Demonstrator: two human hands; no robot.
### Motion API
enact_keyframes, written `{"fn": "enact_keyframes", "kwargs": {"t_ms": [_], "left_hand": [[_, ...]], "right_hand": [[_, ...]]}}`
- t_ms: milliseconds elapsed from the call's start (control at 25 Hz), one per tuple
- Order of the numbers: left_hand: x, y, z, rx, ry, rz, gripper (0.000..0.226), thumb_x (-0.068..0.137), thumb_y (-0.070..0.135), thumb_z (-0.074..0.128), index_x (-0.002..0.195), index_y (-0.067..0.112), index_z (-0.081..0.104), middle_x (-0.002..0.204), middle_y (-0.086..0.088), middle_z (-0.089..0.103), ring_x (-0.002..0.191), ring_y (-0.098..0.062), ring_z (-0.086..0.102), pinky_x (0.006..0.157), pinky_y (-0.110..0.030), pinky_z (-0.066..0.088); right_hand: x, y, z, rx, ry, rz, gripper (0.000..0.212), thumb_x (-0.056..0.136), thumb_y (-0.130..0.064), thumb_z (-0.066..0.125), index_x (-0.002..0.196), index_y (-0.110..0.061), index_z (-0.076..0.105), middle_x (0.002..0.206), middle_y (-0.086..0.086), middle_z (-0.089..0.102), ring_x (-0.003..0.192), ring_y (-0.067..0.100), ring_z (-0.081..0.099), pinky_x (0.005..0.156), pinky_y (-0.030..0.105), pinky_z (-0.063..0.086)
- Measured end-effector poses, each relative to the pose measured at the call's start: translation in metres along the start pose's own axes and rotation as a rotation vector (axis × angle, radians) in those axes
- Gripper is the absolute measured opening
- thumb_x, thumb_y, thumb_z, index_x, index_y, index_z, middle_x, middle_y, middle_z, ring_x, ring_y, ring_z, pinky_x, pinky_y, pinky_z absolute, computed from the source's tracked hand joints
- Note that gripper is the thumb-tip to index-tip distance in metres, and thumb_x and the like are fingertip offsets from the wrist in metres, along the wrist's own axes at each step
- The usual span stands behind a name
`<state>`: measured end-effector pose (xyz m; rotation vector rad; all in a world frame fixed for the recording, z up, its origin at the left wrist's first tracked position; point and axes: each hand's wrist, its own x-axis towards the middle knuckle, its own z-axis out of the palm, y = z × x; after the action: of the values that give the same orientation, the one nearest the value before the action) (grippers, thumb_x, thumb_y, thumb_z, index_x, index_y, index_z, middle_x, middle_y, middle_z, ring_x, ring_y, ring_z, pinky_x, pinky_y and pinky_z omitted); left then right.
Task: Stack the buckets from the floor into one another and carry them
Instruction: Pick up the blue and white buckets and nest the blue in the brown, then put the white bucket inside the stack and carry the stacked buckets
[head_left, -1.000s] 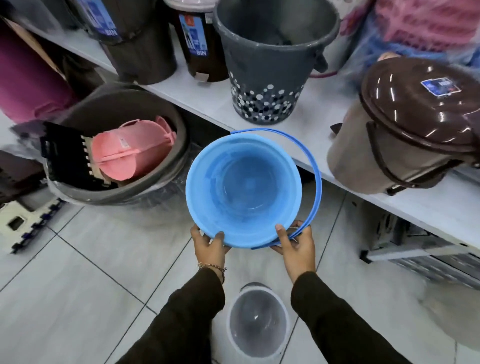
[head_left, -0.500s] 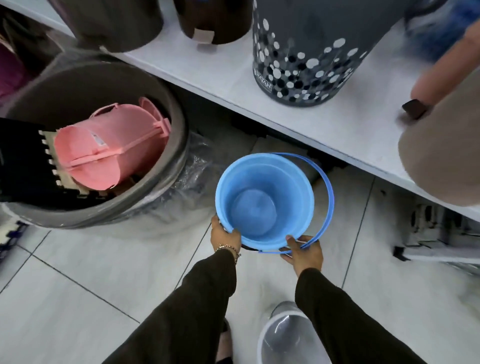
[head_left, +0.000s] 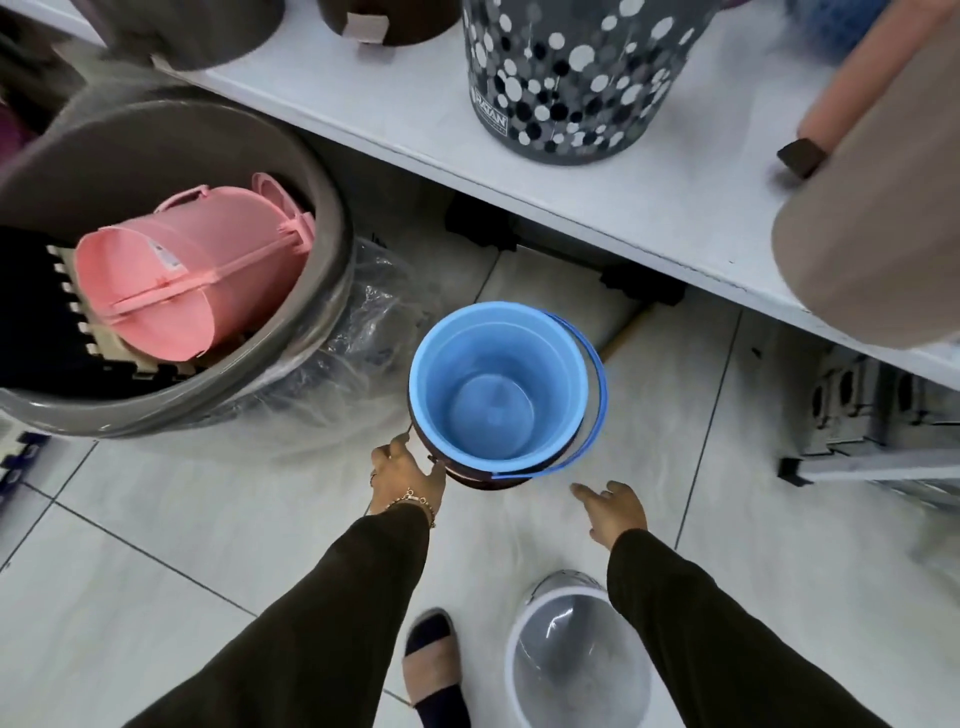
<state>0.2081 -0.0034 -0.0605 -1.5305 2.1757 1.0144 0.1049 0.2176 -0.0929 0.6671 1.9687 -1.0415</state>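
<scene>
A blue bucket (head_left: 498, 384) with a blue bail handle sits nested inside a dark brown bucket (head_left: 485, 480) on the tiled floor; only the brown bucket's lower rim shows. My left hand (head_left: 408, 475) grips the brown bucket's near-left edge by its thin handle. My right hand (head_left: 613, 512) hovers free a little to the right of the stack, fingers spread, holding nothing. A grey translucent bucket with a white rim (head_left: 579, 670) stands on the floor close to my right forearm.
A white shelf (head_left: 415, 109) runs across the top with a dotted grey bin (head_left: 571, 78) and a beige lidded bin (head_left: 878, 244). A large grey tub (head_left: 291, 332) holding a pink bucket stands at left. My shoe (head_left: 434, 670) is on the floor.
The blue bucket went down into the brown bucket on the floor. My right hand let go of it and pulled back to the right; my left hand shifted onto the brown bucket.
</scene>
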Motion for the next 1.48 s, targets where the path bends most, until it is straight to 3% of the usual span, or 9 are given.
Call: {"fn": "enact_keyframes", "kwargs": {"t_ms": [160, 320, 400, 560, 640, 760, 1040, 1160, 1480], "left_hand": [[-0.054, -0.028, 0.042, -0.001, -0.132, -0.021, 0.059, 0.086, 0.034, 0.063, 0.140, 0.019, 0.043, 0.140, -0.010, 0.046, 0.126, -0.034, 0.049, 0.071, -0.040, 0.062], [-0.113, -0.081, 0.126, 0.058, -0.380, -0.084, 0.063, 0.091, 0.034, 0.060, 0.146, 0.014, 0.036, 0.147, -0.012, 0.048, 0.133, -0.030, 0.048, 0.104, -0.033, 0.044], [-0.141, -0.114, 0.167, 0.025, -0.437, -0.121, 0.070, 0.092, 0.030, 0.060, 0.150, 0.012, 0.027, 0.147, -0.017, 0.047, 0.134, -0.033, 0.048, 0.108, -0.033, 0.040], [-0.179, -0.161, 0.228, -0.170, -0.338, -0.181, 0.067, 0.091, 0.012, 0.057, 0.149, 0.019, 0.025, 0.129, -0.021, 0.058, 0.110, -0.041, 0.061, 0.090, -0.041, 0.055], [-0.188, -0.165, 0.238, -0.338, -0.270, -0.211, 0.060, 0.089, 0.003, 0.052, 0.143, 0.021, 0.034, 0.114, -0.021, 0.062, 0.095, -0.039, 0.063, 0.080, -0.052, 0.060], [-0.204, -0.147, 0.228, -0.559, -0.288, -0.225, 0.058, 0.088, -0.003, 0.051, 0.139, 0.021, 0.038, 0.100, -0.022, 0.065, 0.093, -0.039, 0.063, 0.079, -0.056, 0.059], [-0.242, -0.020, 0.122, -0.813, -0.240, 0.039, 0.055, 0.091, -0.001, 0.056, 0.137, 0.026, 0.041, 0.110, -0.025, 0.068, 0.102, -0.040, 0.068, 0.062, -0.032, 0.063], [-0.237, 0.026, 0.062, -0.849, -0.175, 0.153, 0.054, 0.092, -0.001, 0.055, 0.136, 0.026, 0.042, 0.112, -0.024, 0.067, 0.101, -0.039, 0.069, 0.071, -0.040, 0.063], [-0.124, 0.045, -0.042, -0.663, 0.005, 0.197, 0.062, 0.083, 0.021, 0.061, 0.139, 0.034, 0.038, 0.105, -0.011, 0.071, 0.097, -0.032, 0.071, 0.083, -0.052, 0.060]], "right_hand": [[-0.027, 0.063, -0.045, -0.184, -0.022, -0.024, 0.070, 0.086, -0.027, 0.069, 0.145, -0.003, 0.039, 0.151, 0.017, 0.042, 0.136, 0.032, 0.044, 0.110, 0.035, 0.034], [-0.027, 0.162, -0.080, -0.343, -0.031, 0.071, 0.072, 0.087, -0.024, 0.066, 0.148, -0.004, 0.032, 0.151, 0.019, 0.040, 0.134, 0.034, 0.045, 0.107, 0.034, 0.039], [-0.024, 0.213, -0.088, -0.353, -0.051, 0.134, 0.072, 0.090, -0.026, 0.064, 0.147, 0.000, 0.029, 0.150, 0.019, 0.041, 0.134, 0.035, 0.044, 0.106, 0.036, 0.037], [-0.017, 0.292, -0.089, 0.117, -0.234, 0.316, 0.037, 0.095, -0.024, 0.060, 0.123, -0.001, 0.053, 0.112, 0.015, 0.058, 0.106, 0.035, 0.057, 0.094, 0.047, 0.046], [-0.018, 0.301, -0.092, 0.308, -0.183, 0.256, 0.023, 0.096, -0.016, 0.057, 0.115, -0.002, 0.057, 0.108, 0.016, 0.060, 0.102, 0.036, 0.060, 0.093, 0.047, 0.048], [-0.035, 0.284, -0.112, 0.424, -0.067, 0.086, 0.029, 0.094, -0.013, 0.060, 0.120, 0.000, 0.060, 0.109, 0.018, 0.064, 0.103, 0.038, 0.064, 0.092, 0.046, 0.053], [-0.121, 0.147, -0.171, 0.455, 0.116, -0.442, 0.027, 0.091, -0.012, 0.065, 0.116, -0.006, 0.065, 0.113, 0.020, 0.067, 0.089, 0.038, 0.072, 0.070, 0.042, 0.063], [-0.152, 0.071, -0.172, 0.457, 0.119, -0.560, 0.026, 0.092, -0.013, 0.064, 0.117, -0.011, 0.065, 0.109, 0.012, 0.067, 0.089, 0.036, 0.072, 0.067, 0.038, 0.063], [-0.128, -0.060, -0.069, 0.425, -0.023, -0.544, 0.023, 0.093, -0.011, 0.062, 0.115, -0.007, 0.062, 0.112, 0.011, 0.063, 0.086, 0.030, 0.072, 0.064, 0.038, 0.063]]}}
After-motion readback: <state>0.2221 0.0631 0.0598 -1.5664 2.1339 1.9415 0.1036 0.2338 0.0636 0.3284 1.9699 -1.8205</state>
